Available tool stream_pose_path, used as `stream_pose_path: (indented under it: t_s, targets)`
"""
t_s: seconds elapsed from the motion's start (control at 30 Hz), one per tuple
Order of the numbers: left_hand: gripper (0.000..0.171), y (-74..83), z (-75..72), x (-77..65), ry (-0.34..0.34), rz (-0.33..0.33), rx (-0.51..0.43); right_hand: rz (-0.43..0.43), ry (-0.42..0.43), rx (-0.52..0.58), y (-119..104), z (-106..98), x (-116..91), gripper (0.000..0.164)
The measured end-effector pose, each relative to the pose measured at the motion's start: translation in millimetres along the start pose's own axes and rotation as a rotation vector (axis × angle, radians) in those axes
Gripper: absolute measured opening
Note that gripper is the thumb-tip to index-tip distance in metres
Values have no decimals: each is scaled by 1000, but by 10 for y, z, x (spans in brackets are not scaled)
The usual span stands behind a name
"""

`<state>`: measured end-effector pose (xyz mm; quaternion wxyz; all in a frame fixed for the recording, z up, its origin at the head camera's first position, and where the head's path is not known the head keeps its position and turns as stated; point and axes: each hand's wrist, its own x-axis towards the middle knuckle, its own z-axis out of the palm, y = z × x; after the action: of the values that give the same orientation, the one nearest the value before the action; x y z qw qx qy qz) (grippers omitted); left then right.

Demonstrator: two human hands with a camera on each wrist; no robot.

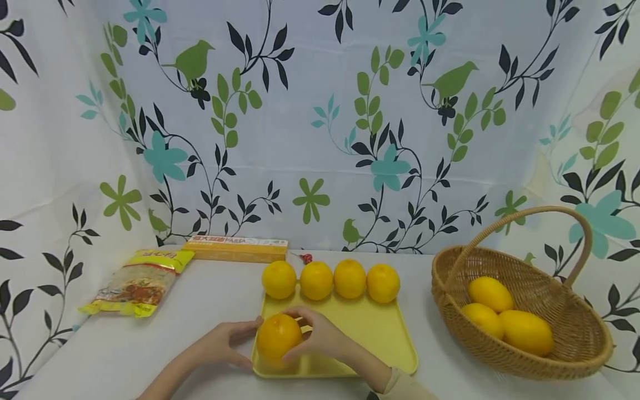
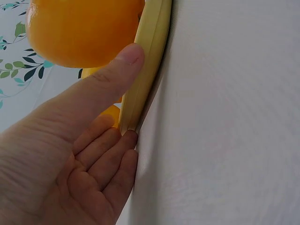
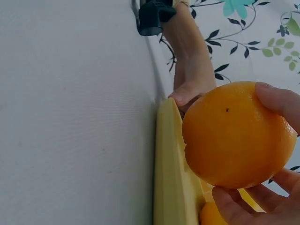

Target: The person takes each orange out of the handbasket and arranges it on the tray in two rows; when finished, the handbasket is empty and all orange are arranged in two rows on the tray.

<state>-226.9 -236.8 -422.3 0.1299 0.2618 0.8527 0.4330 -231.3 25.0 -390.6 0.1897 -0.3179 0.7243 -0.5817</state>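
Observation:
My right hand (image 1: 330,340) grips an orange (image 1: 275,336) over the near left corner of a yellow tray (image 1: 365,339). In the right wrist view, its thumb lies on one side of the orange (image 3: 236,136) and its fingers on the other. My left hand (image 1: 226,340) is at the tray's left edge, beside that orange. The left wrist view shows its fingers (image 2: 105,164) slightly bent, with the fingertips right at the tray's corner, and its thumb passing in front of the tray's side. Several more oranges (image 1: 316,280) sit in a row along the tray's far edge.
To the right stands a wicker basket (image 1: 580,339) with a tall handle, holding yellow fruits (image 1: 525,332). A yellow food packet (image 1: 142,280) lies at the left. Behind it are a long pasta box (image 1: 235,251) and a small red item (image 1: 306,258), before a patterned curtain (image 1: 310,139).

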Motion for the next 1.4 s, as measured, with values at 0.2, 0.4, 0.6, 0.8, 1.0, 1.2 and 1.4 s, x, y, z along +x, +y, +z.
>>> stream_pose_path:
  t_s: [0.2,0.4,0.6,0.8,1.0,1.2,1.4]
  targets:
    - [80,13,47,3,1,-32,-6,26,-19,18,83,47,-30,56]
    - [83,26,34,16,9,-58,15,42,-58,-6,145,51,-3,59]
    - [80,33,25,33,5,-20,3,2,-54,-7,168,76,0,58]
    - [79,41,12,3,16,-17,-10,29,-46,21,144,148,19,58]
    - [79,43,15,6,15,-23,0,52,-40,-12,116,149,5,62]
    - [80,42,28,15,17,-23,-3,44,-42,-27,132,105,-1,66]
    - [82,70,3,2,24,-46,-3,3,-37,-41,84,61,9,66]
